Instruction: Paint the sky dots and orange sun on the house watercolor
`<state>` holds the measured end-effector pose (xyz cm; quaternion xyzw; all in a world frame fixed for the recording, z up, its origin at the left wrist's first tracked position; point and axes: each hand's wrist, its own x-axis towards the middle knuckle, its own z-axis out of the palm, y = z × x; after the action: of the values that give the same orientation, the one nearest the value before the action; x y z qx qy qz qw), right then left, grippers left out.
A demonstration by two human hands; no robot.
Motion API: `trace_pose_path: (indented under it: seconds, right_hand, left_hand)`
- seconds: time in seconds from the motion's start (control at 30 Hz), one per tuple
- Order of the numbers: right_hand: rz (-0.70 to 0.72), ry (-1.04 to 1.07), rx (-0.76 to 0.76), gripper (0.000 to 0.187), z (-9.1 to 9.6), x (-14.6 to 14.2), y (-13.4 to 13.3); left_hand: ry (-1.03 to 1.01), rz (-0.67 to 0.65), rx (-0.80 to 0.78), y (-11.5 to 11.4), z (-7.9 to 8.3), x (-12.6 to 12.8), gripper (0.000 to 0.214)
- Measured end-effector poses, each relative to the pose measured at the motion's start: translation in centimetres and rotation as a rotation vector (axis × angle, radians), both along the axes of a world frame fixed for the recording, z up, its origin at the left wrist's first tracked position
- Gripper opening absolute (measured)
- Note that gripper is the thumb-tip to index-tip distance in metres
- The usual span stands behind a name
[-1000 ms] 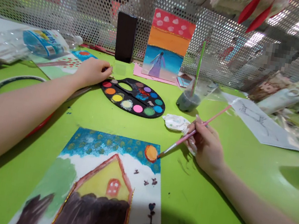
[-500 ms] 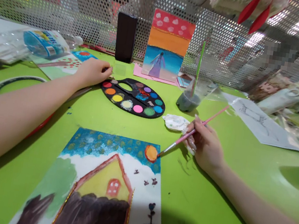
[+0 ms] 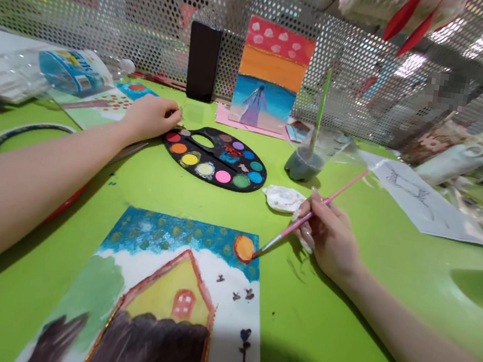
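Observation:
In my right hand point(image 3: 329, 234) is a slim pink paintbrush point(image 3: 304, 220), its shaft pinched between thumb and fingers. The bristles meet the lower right edge of an orange sun with a red rim point(image 3: 244, 248) on a painted sheet point(image 3: 224, 288). That painting also has a yellow gable, a dark lower house and a green tree. My left hand point(image 3: 151, 115) rests with curled fingers at the left end of a black oval paint palette point(image 3: 216, 152); whatever the fingers hold, if anything, is hidden. Crumpled white tissue point(image 3: 283, 198) lies near my right hand.
Behind the tissue stands a plastic cup of dark water point(image 3: 303, 163) with a green stick. A beach painting point(image 3: 271, 75) and a black phone point(image 3: 202, 61) lean against the perforated metal screen. At left lie a clear bottle point(image 3: 73, 70) and a tape roll point(image 3: 24, 131); a sketch point(image 3: 422, 197) is at right.
The brush tip has shifted slightly down and left along the sun's right edge, my right hand moving with it. My left hand stays in place.

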<state>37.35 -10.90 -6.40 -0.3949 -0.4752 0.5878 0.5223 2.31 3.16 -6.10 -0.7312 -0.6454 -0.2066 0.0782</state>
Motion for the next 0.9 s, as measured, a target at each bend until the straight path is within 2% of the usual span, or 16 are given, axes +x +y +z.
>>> trace_pose_path:
  seconds: [0.17,0.3,0.47,0.9]
  right_hand:
    - [-0.068,0.024,0.029,0.032,-0.03,0.08,0.1]
    - [-0.051,0.007,-0.002,0.033,0.04,0.07,0.09]
    - [-0.103,0.029,0.027,0.034,0.1,0.06,0.19]
    - [0.006,0.017,-0.007,0.035,0.06,-0.21,0.14]
  left_hand:
    - [-0.012,-0.023,0.016,0.02,-0.08,-0.05,0.029]
    - [-0.013,-0.027,0.016,-0.08,0.01,-0.03,0.029]
    - [-0.01,-0.029,0.014,-0.13,0.12,0.04,0.029]
    - [-0.013,-0.017,-0.005,-0.08,0.19,0.06,0.029]
